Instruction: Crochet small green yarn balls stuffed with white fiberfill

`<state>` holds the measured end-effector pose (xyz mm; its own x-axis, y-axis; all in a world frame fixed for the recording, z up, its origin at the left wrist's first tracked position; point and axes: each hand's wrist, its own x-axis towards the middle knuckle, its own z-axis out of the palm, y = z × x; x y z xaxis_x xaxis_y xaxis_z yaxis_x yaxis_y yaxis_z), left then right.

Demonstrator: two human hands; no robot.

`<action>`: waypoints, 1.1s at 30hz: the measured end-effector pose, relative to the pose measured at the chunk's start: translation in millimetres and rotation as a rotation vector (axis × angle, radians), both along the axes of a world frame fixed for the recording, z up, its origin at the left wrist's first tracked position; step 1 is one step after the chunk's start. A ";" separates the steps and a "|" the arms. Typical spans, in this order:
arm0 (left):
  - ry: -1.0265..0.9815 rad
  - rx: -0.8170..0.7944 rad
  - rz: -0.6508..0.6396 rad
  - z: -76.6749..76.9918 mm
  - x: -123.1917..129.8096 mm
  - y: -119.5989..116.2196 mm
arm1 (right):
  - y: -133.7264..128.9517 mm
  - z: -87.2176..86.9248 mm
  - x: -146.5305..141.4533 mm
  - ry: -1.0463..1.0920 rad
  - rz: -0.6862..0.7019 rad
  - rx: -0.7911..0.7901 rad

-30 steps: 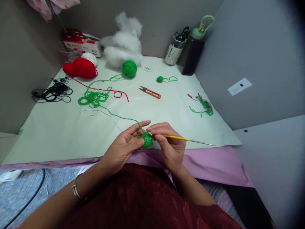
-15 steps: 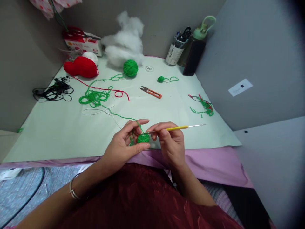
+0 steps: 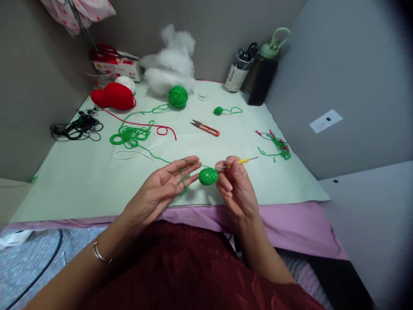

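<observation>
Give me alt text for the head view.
A right hand holds a yellow hook, its tip at a small green crocheted piece; green yarn runs across the spread left hand. Snips and white stuffing lie beyond.

A pale-green-topped table [image 3: 93, 183] carries tangled black cord [image 3: 80, 126] and looped green yarn [image 3: 133, 136] toward its left edge, red-and-green thread scraps [image 3: 281, 147] near the right.

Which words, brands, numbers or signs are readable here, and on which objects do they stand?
Nothing is surely readable.
Red-and-white rectangular box: print too small, blurred.
White label on the clear round container: dark writing, too blurred.
White rectangular sticker on the grey panel: dark square, no legible words.
</observation>
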<state>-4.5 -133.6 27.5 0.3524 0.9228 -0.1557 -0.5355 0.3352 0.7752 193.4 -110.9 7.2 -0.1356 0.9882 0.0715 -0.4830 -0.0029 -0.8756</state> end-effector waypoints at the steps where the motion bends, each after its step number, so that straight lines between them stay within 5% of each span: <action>1: -0.005 0.008 -0.007 1.2 -0.1 0.0 | 0.5 0.3 2.3 -0.003 0.000 0.005; 11: -0.051 0.037 -0.088 -3.5 -2.0 -0.4 | 1.2 -6.2 7.3 -0.079 0.026 0.071; 19: 0.009 -0.061 -0.101 -3.8 -1.0 1.9 | 2.3 -5.1 6.2 0.139 0.094 -0.006; 25: -0.014 -0.077 -0.111 -6.3 -0.3 1.9 | 3.3 -6.6 7.1 0.019 0.060 0.054; 33: -0.042 -0.052 -0.095 -11.2 -0.5 2.9 | -1.0 3.3 1.7 0.193 0.037 -0.162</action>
